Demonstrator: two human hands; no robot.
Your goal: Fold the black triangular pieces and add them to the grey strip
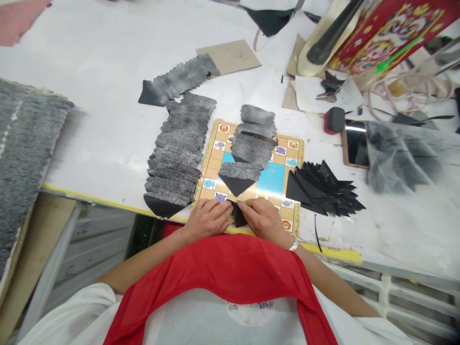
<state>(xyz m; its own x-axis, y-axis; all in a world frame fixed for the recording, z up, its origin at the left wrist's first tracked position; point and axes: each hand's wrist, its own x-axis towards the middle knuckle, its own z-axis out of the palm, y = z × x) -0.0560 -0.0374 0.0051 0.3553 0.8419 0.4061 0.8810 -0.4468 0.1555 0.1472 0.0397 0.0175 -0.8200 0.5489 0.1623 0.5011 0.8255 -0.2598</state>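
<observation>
Between my hands is a small black piece (239, 216) at the near edge of a patterned game board (212, 173). My left hand (208, 218) pinches its left side with closed fingers. The fingers of my right hand (263, 219) are closed on its right side. Just beyond my fingers, a row of overlapping grey pieces (253, 143) with a black pointed end lies on the board. A longer overlapping row of grey pieces (176, 158) is to the left. Black pointed pieces (323, 189) are heaped right of the board.
A phone (355, 143), a clear plastic bag (398, 158) and a red-black case (334, 120) lie to the right. Cardboard (233, 56) sits behind the grey rows. A red box (391, 38) stands at the back right. A thick grey stack (28, 139) is at far left.
</observation>
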